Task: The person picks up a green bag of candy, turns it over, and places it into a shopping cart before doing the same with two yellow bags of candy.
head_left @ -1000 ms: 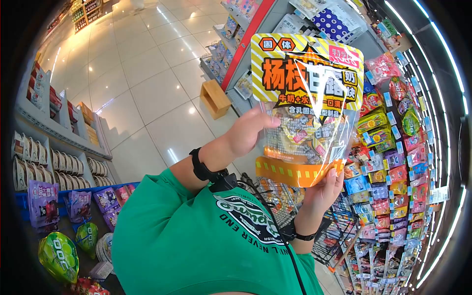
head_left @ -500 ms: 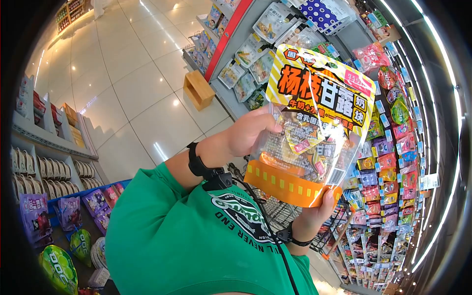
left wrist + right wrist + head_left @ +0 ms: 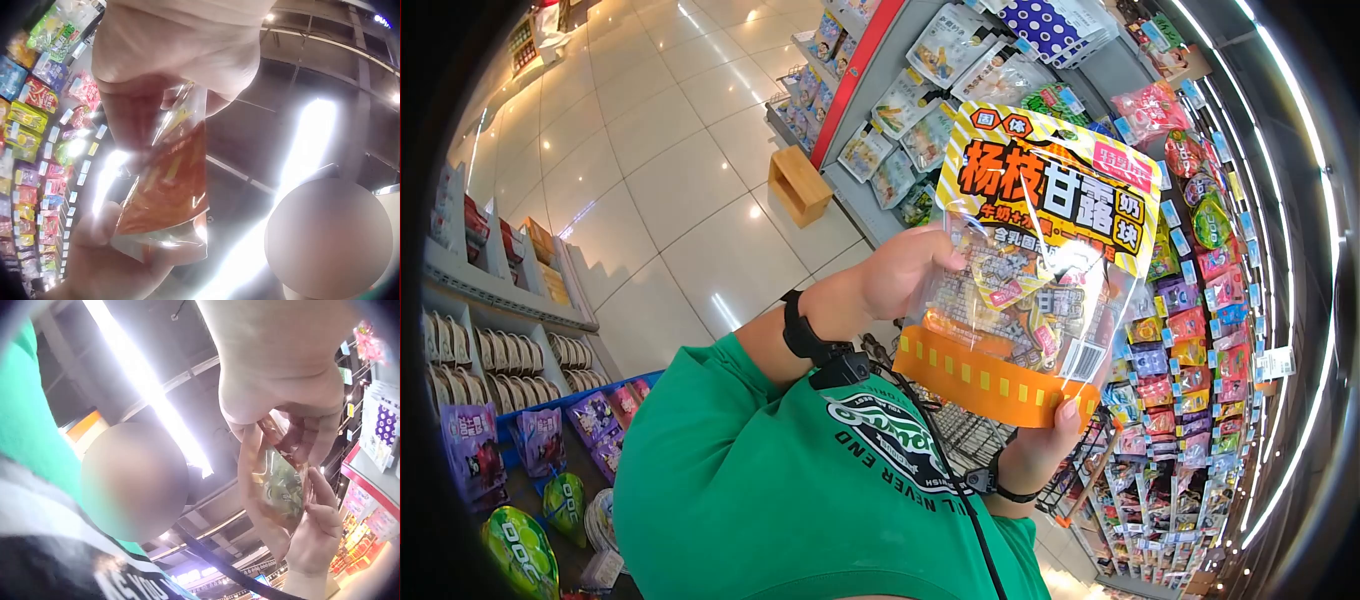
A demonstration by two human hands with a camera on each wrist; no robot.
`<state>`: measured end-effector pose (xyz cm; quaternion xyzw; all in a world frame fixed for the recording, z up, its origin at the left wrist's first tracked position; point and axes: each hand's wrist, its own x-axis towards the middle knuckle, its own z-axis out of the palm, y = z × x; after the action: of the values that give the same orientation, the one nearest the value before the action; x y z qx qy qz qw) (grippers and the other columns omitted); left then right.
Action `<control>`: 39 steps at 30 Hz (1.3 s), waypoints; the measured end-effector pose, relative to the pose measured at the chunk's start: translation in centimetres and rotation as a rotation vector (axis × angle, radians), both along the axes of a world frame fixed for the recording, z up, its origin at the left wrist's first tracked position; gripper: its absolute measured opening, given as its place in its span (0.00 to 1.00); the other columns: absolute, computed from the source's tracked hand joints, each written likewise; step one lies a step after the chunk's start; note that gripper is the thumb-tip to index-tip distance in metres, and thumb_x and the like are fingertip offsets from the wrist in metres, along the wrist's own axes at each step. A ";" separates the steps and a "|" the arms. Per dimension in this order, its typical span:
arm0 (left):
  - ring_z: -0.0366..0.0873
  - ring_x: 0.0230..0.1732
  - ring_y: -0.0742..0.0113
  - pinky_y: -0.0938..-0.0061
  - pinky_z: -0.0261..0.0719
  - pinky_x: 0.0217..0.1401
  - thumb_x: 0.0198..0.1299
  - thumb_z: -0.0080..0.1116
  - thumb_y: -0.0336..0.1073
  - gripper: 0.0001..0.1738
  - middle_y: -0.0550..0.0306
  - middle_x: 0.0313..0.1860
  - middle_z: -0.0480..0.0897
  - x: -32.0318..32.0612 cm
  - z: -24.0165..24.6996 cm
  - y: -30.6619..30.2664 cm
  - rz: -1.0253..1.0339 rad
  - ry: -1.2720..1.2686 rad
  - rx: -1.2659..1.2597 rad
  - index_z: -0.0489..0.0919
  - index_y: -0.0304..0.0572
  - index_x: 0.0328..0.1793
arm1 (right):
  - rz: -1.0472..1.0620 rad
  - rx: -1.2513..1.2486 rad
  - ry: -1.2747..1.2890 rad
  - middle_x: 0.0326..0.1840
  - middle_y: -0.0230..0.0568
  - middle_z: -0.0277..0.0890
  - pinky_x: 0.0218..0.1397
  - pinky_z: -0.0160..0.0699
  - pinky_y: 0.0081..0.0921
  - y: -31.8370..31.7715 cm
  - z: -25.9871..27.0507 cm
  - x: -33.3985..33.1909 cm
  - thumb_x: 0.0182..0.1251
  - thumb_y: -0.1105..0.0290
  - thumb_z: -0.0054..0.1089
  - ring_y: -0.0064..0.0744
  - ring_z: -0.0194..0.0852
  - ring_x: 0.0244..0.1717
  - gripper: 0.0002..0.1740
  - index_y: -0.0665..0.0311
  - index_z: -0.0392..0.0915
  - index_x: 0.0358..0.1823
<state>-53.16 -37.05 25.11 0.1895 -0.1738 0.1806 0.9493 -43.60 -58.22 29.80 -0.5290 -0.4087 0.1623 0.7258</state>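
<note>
A clear-fronted bag of milk cubes (image 3: 1040, 270) with a yellow-and-white striped top and an orange base is held up, its printed front facing the head camera. Small wrapped pieces show through its window. My left hand (image 3: 905, 272) grips the left edge, thumb on the front and the other fingers hidden behind. At the lower right corner my right hand (image 3: 1045, 445) pinches the orange base, its thumb in front. In the left wrist view, the orange base (image 3: 172, 181) shows from below, beneath my left hand (image 3: 181, 47). In the right wrist view, both hands surround the bag (image 3: 281, 490).
Hanging candy packets (image 3: 1190, 360) fill the right wall. A red-edged shelf (image 3: 865, 85) with pouches stands ahead, a wooden box (image 3: 800, 187) by its end. A wire shopping cart (image 3: 965, 425) sits below the hands. Another shelf (image 3: 510, 275) lines the left, with purple bags (image 3: 472, 445) nearer.
Over the last second the bag has come down slightly and tilted clockwise, both hands keeping hold of it. The head view has shifted, showing more of the pouches on the red-edged shelf.
</note>
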 end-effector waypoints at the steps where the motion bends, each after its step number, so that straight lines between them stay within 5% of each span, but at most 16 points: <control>1: 0.75 0.55 0.58 0.64 0.70 0.61 0.53 0.43 0.29 0.27 0.46 0.56 0.74 0.2 -0.1 0.1 -0.001 -0.002 0.001 0.63 0.29 0.62 | 0.052 -0.026 -0.083 0.59 0.44 0.65 0.52 0.73 0.33 -0.1 0.0 0.3 0.61 0.57 0.49 0.34 0.72 0.51 0.40 0.63 0.45 0.71; 5: 0.71 0.59 0.57 0.64 0.66 0.65 0.49 0.50 0.31 0.34 0.44 0.60 0.70 0.4 -0.2 0.2 -0.016 0.032 0.027 0.59 0.31 0.65 | -0.053 -0.038 0.087 0.57 0.43 0.67 0.51 0.74 0.32 0.3 -0.1 0.4 0.62 0.58 0.49 0.33 0.73 0.51 0.39 0.64 0.47 0.71; 10: 0.71 0.59 0.57 0.63 0.65 0.65 0.50 0.50 0.31 0.34 0.45 0.60 0.71 1.2 0.3 -0.1 0.007 0.081 0.073 0.59 0.31 0.65 | -0.030 -0.043 0.340 0.53 0.43 0.72 0.55 0.73 0.36 0.5 -1.5 3.1 0.67 0.60 0.42 0.37 0.73 0.52 0.22 0.66 0.65 0.57; 18: 0.75 0.55 0.62 0.68 0.70 0.61 0.54 0.47 0.30 0.28 0.48 0.56 0.74 3.8 -0.8 -0.5 -0.086 0.171 0.102 0.62 0.31 0.63 | 0.132 -0.003 0.437 0.51 0.44 0.73 0.55 0.73 0.33 -1.8 -3.6 6.3 0.69 0.62 0.41 0.35 0.75 0.50 0.20 0.68 0.65 0.56; 24: 0.74 0.55 0.62 0.68 0.70 0.61 0.54 0.46 0.29 0.28 0.48 0.56 0.74 5.5 -0.5 -1.0 -0.088 0.161 0.118 0.62 0.31 0.63 | -0.073 -0.030 0.238 0.56 0.46 0.69 0.57 0.70 0.31 -1.4 -0.9 4.4 0.66 0.62 0.47 0.34 0.71 0.55 0.28 0.70 0.58 0.63; 26: 0.73 0.56 0.62 0.68 0.69 0.62 0.54 0.46 0.29 0.28 0.48 0.57 0.73 6.2 -0.5 -1.2 -0.081 0.157 0.124 0.61 0.32 0.64 | -0.082 -0.125 0.200 0.64 0.47 0.58 0.65 0.58 0.30 -1.0 0.1 4.3 0.58 0.55 0.56 0.35 0.59 0.64 0.44 0.68 0.46 0.71; 30: 0.71 0.58 0.63 0.68 0.66 0.63 0.54 0.45 0.28 0.29 0.49 0.58 0.71 7.6 -0.8 -1.3 -0.073 0.153 0.131 0.60 0.32 0.64 | -0.118 -0.156 0.087 0.66 0.49 0.56 0.65 0.57 0.33 -0.6 0.1 5.2 0.55 0.51 0.57 0.38 0.57 0.65 0.48 0.68 0.45 0.71; 39: 0.75 0.53 0.66 0.70 0.71 0.59 0.56 0.48 0.31 0.26 0.52 0.53 0.75 10.6 -1.8 -1.5 -0.131 0.353 0.220 0.63 0.34 0.63 | -0.157 -0.149 0.269 0.66 0.50 0.56 0.67 0.56 0.33 -2.4 -2.8 8.3 0.61 0.57 0.53 0.38 0.57 0.66 0.43 0.69 0.44 0.71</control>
<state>-42.51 -38.56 23.33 0.3088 -0.0355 0.0623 0.9484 -35.32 -60.62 26.98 -0.5850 -0.2524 0.2043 0.7432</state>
